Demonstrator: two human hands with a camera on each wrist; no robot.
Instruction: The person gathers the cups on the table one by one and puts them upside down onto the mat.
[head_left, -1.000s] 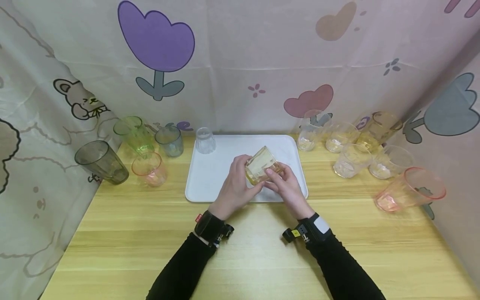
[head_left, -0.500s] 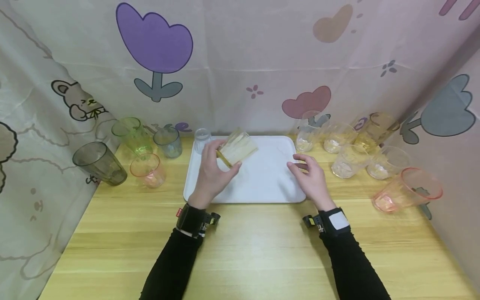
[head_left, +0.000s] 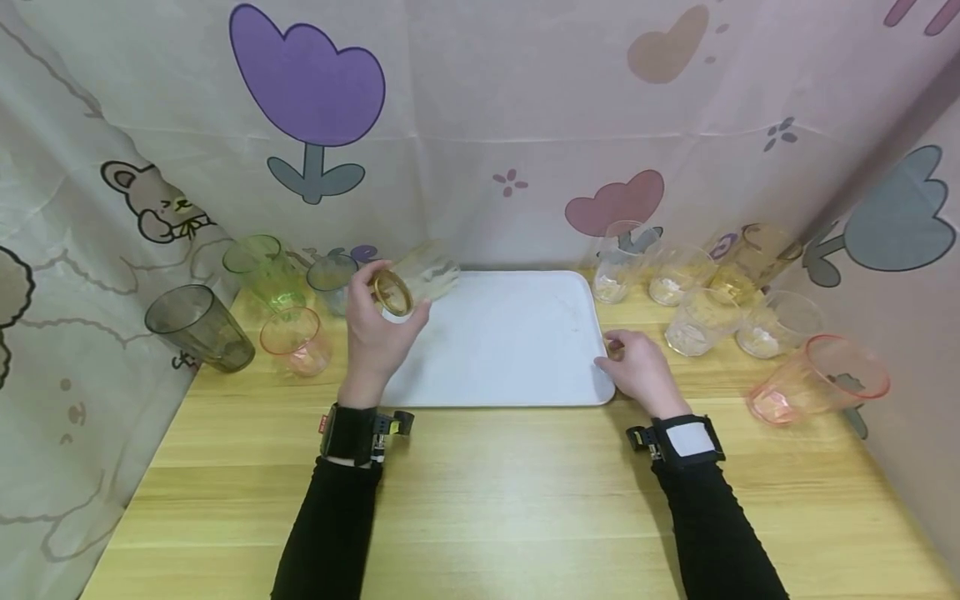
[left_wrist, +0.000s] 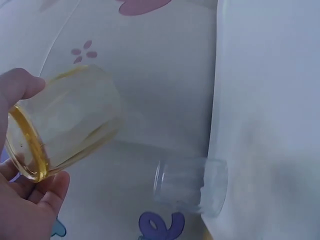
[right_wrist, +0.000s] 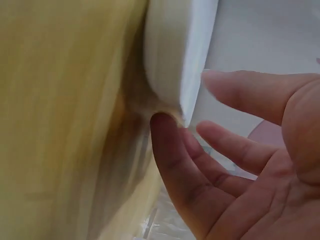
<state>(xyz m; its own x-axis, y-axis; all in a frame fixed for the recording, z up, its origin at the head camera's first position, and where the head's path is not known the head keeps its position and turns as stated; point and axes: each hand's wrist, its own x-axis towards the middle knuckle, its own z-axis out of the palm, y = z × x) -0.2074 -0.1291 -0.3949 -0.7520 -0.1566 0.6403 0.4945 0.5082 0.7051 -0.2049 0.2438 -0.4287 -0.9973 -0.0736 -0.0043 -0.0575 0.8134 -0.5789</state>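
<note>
My left hand [head_left: 381,323] grips a clear yellow-tinted cup [head_left: 412,282], also seen as cup [left_wrist: 70,120]. The cup is tipped on its side, its rim toward me, above the far left corner of the white tray [head_left: 517,350]. A small clear glass [left_wrist: 190,186] stands upside down at that corner, just beyond the held cup. My right hand [head_left: 633,367] rests on the table at the tray's right edge. Its fingers [right_wrist: 240,95] are relaxed and hold nothing, and one fingertip touches the tray's rim [right_wrist: 175,55].
Left of the tray stand a dark grey cup [head_left: 198,325], a green cup [head_left: 266,267], a pink cup [head_left: 296,337] and a bluish cup [head_left: 330,275]. On the right are several clear cups, an amber cup [head_left: 757,258] and a pink cup [head_left: 821,383]. Patterned curtains close in three sides.
The right hand let go of the yellow cup and moved to the tray's right edge. The left hand carried the cup from the tray's middle to its far left corner.
</note>
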